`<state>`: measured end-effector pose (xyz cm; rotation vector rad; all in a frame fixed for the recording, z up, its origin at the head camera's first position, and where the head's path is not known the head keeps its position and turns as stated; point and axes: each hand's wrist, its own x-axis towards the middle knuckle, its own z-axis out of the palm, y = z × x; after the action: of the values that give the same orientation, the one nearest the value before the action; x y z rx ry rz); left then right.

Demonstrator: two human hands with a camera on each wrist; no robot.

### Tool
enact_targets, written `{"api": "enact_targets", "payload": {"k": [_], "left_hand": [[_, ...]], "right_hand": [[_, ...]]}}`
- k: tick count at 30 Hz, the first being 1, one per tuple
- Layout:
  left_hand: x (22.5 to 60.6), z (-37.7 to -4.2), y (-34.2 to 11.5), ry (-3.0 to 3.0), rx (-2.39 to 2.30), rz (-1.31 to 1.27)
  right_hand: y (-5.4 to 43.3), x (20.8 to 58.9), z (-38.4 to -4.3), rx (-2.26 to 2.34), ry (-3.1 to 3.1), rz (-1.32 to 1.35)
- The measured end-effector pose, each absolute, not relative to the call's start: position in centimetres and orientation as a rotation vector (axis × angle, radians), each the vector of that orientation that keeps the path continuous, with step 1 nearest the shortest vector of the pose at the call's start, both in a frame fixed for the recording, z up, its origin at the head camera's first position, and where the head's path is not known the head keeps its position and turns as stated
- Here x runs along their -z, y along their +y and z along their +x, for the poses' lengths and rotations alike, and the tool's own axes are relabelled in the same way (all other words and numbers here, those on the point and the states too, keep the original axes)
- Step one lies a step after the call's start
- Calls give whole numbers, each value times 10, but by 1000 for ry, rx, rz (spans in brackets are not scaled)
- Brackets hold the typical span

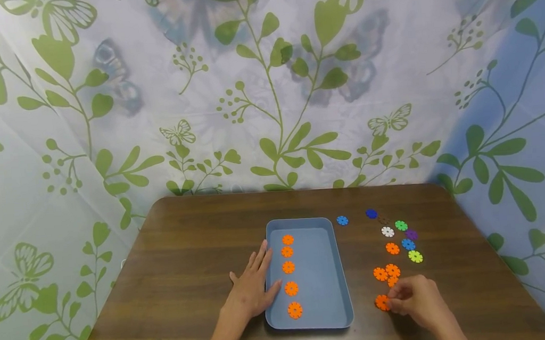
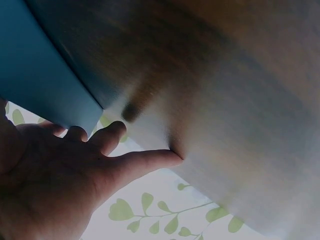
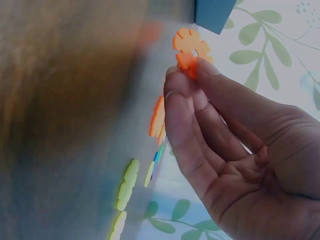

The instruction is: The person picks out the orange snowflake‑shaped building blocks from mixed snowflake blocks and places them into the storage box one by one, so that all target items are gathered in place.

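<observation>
- Held an orange disc (image 1: pixel 381 303) to the right of the tray (image 1: pixel 321 273), clamped by the edge between thumb and fingertips of the right hand (image 1: pixel 414 300).
- Gripped only a small stretch of notched rim, so seemed to risk a twist or a drop from an uneven squeeze.
- Could not tell whether fully lifted or just tilted off the tabletop (image 1: pixel 202 250); if still touching, might have scraped and slipped loose.
- Sat just beside a cluster of three orange discs (image 1: pixel 393 270), so could have nudged or scattered them through a low sweep of the knuckles.
- Could have bumped the raised tray wall on too low a carry.
- Showed, inside along the left side, a column of five orange discs (image 1: pixel 288 267), lying flat; might have lost its line through a jolt or a careless landing.
- Rested the left hand (image 1: pixel 249 291) at the left wall, fingers apart and unclasped, thumb over the rim; might have pushed the tray askew by leaning too hard, or brushed the column with the thumb.
- Farther off, barely made out a brown disc (image 1: pixel 383 220) against brown wood; could have overlooked it through poor contrast.
</observation>
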<state>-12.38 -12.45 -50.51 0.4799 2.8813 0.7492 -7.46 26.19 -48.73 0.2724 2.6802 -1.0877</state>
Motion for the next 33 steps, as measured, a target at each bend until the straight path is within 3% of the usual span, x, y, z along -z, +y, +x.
{"api": "enact_targets", "payload": {"k": [33], "left_hand": [[504, -123, -125, 2889, -754, 492]], "right_hand": [[233, 427, -101, 1366, 2804, -196]]}}
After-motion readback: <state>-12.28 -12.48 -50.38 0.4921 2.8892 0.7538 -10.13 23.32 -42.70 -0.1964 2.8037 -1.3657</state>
